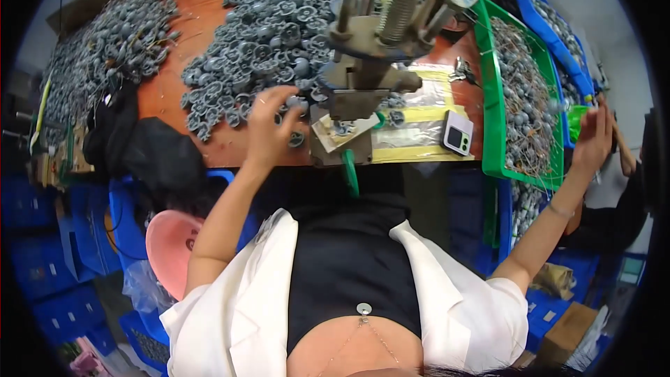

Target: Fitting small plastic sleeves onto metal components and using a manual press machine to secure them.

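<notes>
My left hand [266, 126] is at the front of the bench, left of a metal press [370, 38] with a coiled spring. Between its thumb and fingers is a small grey domed plastic part [296, 102]. Another grey cup-shaped part [296, 139] lies just below those fingers. Under the press head, a pale block fixture [340, 132] has a grey part seated in it. My right hand [592, 141] is raised beyond the right side of a green crate [490, 91], fingers stretched out and nothing visible in them. Grey parts with thin wires fill that crate.
A large heap of grey parts [272, 35] covers the bench's middle; another heap [115, 35] lies at far left. A flip phone [457, 132] rests on yellow-taped sheeting. Blue crates [551, 28] stand beyond the green one. A pink basin [167, 248] is beside my left arm.
</notes>
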A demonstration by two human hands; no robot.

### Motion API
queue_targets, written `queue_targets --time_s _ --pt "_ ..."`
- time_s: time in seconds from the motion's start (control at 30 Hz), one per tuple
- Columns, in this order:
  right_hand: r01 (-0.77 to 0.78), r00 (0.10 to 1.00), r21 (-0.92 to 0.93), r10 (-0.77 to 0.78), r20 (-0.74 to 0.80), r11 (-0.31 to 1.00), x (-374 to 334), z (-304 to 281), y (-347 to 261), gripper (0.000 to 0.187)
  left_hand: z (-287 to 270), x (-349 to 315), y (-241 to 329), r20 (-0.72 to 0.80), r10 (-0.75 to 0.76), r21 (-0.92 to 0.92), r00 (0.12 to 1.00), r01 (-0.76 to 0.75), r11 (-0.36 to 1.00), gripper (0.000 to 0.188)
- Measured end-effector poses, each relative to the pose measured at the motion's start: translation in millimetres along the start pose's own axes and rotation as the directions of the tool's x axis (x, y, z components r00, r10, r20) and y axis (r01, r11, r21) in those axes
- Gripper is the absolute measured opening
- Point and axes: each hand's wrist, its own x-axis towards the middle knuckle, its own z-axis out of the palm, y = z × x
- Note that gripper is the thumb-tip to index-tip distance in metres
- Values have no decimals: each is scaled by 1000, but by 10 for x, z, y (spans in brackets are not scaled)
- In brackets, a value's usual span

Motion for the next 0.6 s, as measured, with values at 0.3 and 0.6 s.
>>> queue_targets --time_s 0.3,0.6 --pt "-199 914 19 179 363 980 -1531 1841 -5 15 11 710 -300 9 283 420 959 -261 869 22" --pt "-483 700 -48 418 580 874 -2100 2218 225 6 132 1024 -374 257 329 608 908 -417 676 19"
